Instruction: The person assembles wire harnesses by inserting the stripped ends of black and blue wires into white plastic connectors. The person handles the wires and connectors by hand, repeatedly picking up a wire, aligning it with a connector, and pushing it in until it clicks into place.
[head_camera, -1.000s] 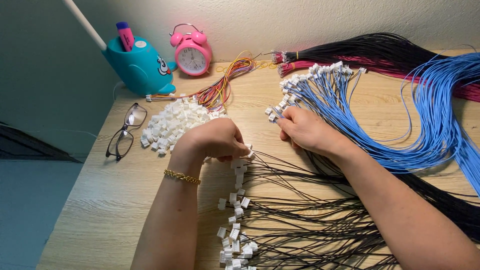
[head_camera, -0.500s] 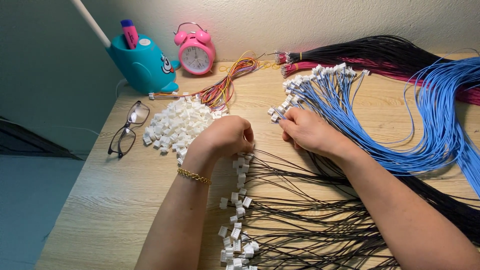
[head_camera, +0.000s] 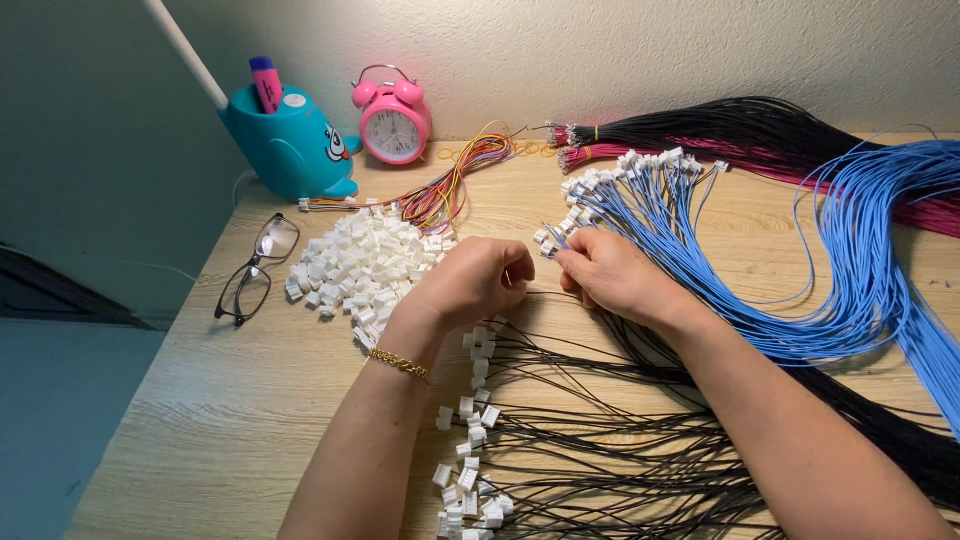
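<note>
- left hand (head_camera: 478, 280) curled shut beside the connector pile (head_camera: 362, 262), contents hidden
- right hand (head_camera: 610, 275) pinches a blue wire (head_camera: 640, 215) end, steadying it over the table (head_camera: 200, 420)

Both forearms bare, no sleeves in view. Left hand (head_camera: 478, 282): gold chain bracelet (head_camera: 401, 365) at wrist, behind the fingers. Right hand (head_camera: 612, 275): nothing worn.
</note>
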